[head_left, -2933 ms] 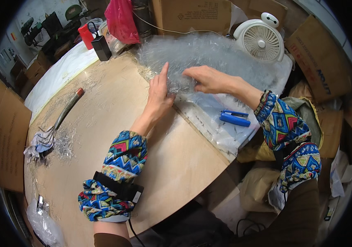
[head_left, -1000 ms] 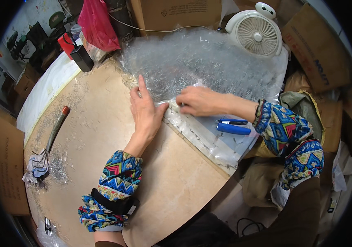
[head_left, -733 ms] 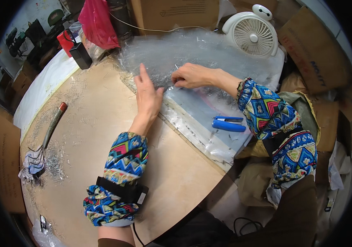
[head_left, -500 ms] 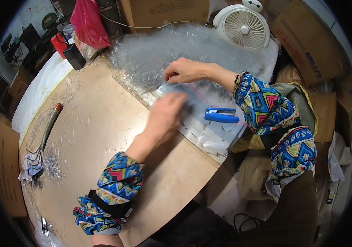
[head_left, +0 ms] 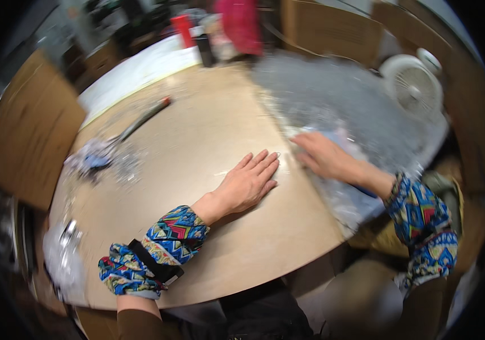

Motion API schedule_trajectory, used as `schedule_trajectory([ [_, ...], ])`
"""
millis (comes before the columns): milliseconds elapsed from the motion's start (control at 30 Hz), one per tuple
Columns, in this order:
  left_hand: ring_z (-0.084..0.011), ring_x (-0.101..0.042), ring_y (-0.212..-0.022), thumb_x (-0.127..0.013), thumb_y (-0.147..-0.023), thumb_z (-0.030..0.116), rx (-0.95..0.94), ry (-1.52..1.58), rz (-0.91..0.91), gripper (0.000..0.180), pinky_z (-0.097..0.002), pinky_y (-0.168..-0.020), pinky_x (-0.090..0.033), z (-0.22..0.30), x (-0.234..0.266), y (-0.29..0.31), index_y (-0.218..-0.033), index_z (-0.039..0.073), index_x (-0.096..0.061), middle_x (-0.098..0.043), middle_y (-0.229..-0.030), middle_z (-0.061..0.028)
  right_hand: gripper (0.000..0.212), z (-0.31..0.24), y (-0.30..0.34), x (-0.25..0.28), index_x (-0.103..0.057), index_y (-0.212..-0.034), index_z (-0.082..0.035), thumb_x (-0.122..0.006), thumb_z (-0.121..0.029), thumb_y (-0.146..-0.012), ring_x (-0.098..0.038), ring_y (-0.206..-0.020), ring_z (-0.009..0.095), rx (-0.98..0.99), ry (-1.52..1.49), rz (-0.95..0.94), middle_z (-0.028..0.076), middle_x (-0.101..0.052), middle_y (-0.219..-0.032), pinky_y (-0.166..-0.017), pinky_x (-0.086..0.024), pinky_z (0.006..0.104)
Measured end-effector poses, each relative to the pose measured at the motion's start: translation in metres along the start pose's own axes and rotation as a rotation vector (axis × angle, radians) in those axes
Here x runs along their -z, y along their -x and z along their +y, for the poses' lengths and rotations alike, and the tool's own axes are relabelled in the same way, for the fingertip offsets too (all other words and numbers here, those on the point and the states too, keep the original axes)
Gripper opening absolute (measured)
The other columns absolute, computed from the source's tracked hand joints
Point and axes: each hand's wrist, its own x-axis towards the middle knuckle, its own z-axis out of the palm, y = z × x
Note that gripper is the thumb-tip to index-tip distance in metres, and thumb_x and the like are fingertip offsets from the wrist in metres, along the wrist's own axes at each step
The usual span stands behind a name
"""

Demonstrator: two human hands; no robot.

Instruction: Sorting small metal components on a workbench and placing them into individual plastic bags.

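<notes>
My left hand (head_left: 247, 182) lies palm down on the pale wooden tabletop (head_left: 197, 136), fingers stretched and slightly apart; a thin bent piece of wire shows by its fingertips. Just to the right, my right hand (head_left: 327, 157) hovers at the border between the wood and a clear plastic-covered area (head_left: 344, 212). Its fingers are drawn together and curled; what they hold, if anything, is hidden. A blue stapler (head_left: 365, 191) shows only partly beneath my right wrist. Beyond that hand spreads a broad heap of fine, grey, wire-like strands (head_left: 316, 85).
A grey-handled, red-tipped tool (head_left: 143, 120) with splayed strips lies at the left, near loose wire bits (head_left: 132, 164). A white fan (head_left: 412, 85) stands at the back right. Cardboard boxes (head_left: 33, 130), a clear plastic bag (head_left: 64, 263) and a red bag (head_left: 239, 25) border the table.
The view has swung left, so the table appears farther right. My left hand has gone from moving beside the plastic to resting flat on wood. My right hand has come nearer, off the strand heap.
</notes>
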Motion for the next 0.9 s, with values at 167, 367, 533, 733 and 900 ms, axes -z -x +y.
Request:
schedule_trajectory([
  [167, -0.0365, -0.038, -0.134, -0.048, -0.099, 0.030, 0.496, -0.202, 0.015, 0.048, -0.0468, -0.111, -0.031, -0.048, 0.043, 0.102, -0.132, -0.004, -0.045, -0.041, -0.143, -0.0227, 0.047, -0.075, -0.035, -0.054, -0.044, -0.133, 0.000, -0.057, -0.020, -0.093, -0.038, -0.131, 0.039, 0.219, 0.059, -0.134, 0.022, -0.042, -0.138, -0.105, -0.039, 0.0435],
  [367, -0.0371, -0.042, -0.130, -0.054, -0.094, 0.028, 0.859, -0.124, 0.463, 0.049, -0.0455, -0.108, -0.035, -0.116, 0.000, 0.191, -0.131, -0.003, -0.044, -0.045, -0.138, -0.0228, 0.041, -0.056, -0.139, -0.111, -0.049, -0.126, 0.002, -0.057, -0.020, -0.093, -0.045, -0.123, 0.039, 0.361, -0.011, -0.119, 0.023, -0.049, -0.131, -0.101, -0.042, 0.0432],
  [533, -0.0374, -0.046, -0.125, -0.059, -0.091, 0.023, 0.879, -0.182, 0.445, 0.041, -0.0443, -0.105, -0.039, -0.146, -0.021, 0.229, -0.122, -0.003, -0.054, -0.051, -0.134, -0.0206, 0.061, -0.087, -0.264, -0.193, -0.045, -0.132, -0.003, -0.064, -0.040, -0.088, -0.043, -0.124, 0.042, 0.299, -0.044, 0.090, 0.023, -0.047, -0.134, -0.103, -0.036, 0.0517],
  [733, -0.0377, -0.050, -0.122, -0.063, -0.088, 0.016, 0.630, 0.181, 0.404, 0.035, -0.0425, -0.105, -0.040, -0.089, 0.004, 0.228, -0.118, -0.002, -0.058, -0.055, -0.129, -0.0204, 0.058, -0.134, -0.316, -0.239, -0.053, -0.122, -0.005, -0.070, -0.041, -0.080, -0.047, -0.118, 0.040, 0.293, -0.082, 0.034, 0.022, -0.054, -0.122, -0.096, -0.040, 0.0511],
  [900, -0.0354, -0.048, -0.125, -0.065, -0.086, 0.012, 0.646, 0.194, 0.397, 0.037, -0.0409, -0.105, -0.041, -0.062, 0.008, 0.257, -0.119, -0.001, -0.057, -0.052, -0.132, -0.0203, 0.029, -0.163, -0.246, -0.187, -0.062, -0.091, -0.005, -0.073, -0.027, -0.076, -0.060, -0.083, 0.023, 0.059, -0.482, -0.195, 0.010, -0.064, -0.091, -0.074, -0.048, 0.0345],
])
